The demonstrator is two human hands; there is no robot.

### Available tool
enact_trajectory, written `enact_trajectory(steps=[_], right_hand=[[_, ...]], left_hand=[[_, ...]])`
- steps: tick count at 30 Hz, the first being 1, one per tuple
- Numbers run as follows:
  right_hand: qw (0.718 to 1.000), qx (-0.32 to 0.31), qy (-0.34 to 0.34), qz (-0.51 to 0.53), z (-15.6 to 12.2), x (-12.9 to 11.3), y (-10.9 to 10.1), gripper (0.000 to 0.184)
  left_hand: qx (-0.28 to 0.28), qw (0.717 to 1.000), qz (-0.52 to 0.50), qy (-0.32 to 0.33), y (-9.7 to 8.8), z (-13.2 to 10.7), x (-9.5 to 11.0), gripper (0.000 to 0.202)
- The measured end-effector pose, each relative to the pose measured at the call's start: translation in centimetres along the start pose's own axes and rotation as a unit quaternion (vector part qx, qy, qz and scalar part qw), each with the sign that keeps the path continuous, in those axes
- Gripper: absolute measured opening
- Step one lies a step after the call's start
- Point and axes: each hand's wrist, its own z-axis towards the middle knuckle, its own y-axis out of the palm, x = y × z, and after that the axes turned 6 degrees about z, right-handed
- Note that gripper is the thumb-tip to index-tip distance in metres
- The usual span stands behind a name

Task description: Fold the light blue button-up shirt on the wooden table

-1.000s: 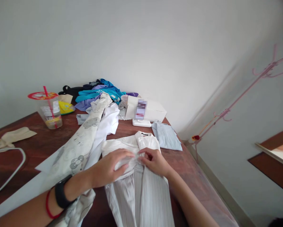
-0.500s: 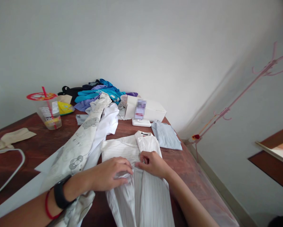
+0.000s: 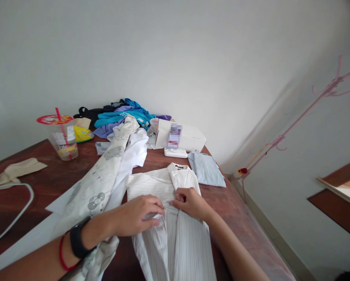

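A white striped shirt [image 3: 189, 234] lies partly folded on the table in front of me, collar at the far end and one side turned over toward its middle. My left hand [image 3: 142, 215] rests on the folded-over part, fingers stretched out and thumb apart from them. Close beside it, my right hand [image 3: 191, 202] has its fingers curled, with thumb and forefinger pinching the shirt near the front opening below the collar. The cloth under both palms is hidden. A dark watch [image 3: 79, 239] and a red band are on my left wrist.
Left of the shirt lies a patterned white cloth [image 3: 97, 187] over other white fabric. A cup [image 3: 64, 142] with a red straw stands farther left. Behind are a clothes heap [image 3: 125, 117], a white box [image 3: 192, 134] and a folded light-blue cloth [image 3: 206, 169]. A pink rack [image 3: 303, 105] leans right.
The view has shifted very slightly, moving the scene a little to the right. Both hands keep nearly the same place on the shirt.
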Motion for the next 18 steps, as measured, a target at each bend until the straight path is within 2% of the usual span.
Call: enact_trajectory(steps=[7,11,15,18], right_hand=[[0.999,0.026,-0.009,0.045,0.0,0.4,0.1,0.032],[0.986,0.083,-0.017,0.143,0.1,0.3,0.0,0.038],[0.942,0.176,0.008,0.287,-0.4,0.0,-0.9,0.045],[0.893,0.266,0.028,0.363,-1.5,0.1,-2.4,0.049]], left_hand=[[0.030,0.999,-0.025,-0.012,0.2,0.1,-0.4,0.028],[0.025,1.000,-0.009,-0.013,0.0,-0.3,-0.3,0.040],[0.002,0.999,0.051,-0.005,-0.2,-0.8,0.1,0.059],[0.006,0.996,0.089,-0.015,0.1,-0.9,0.3,0.041]])
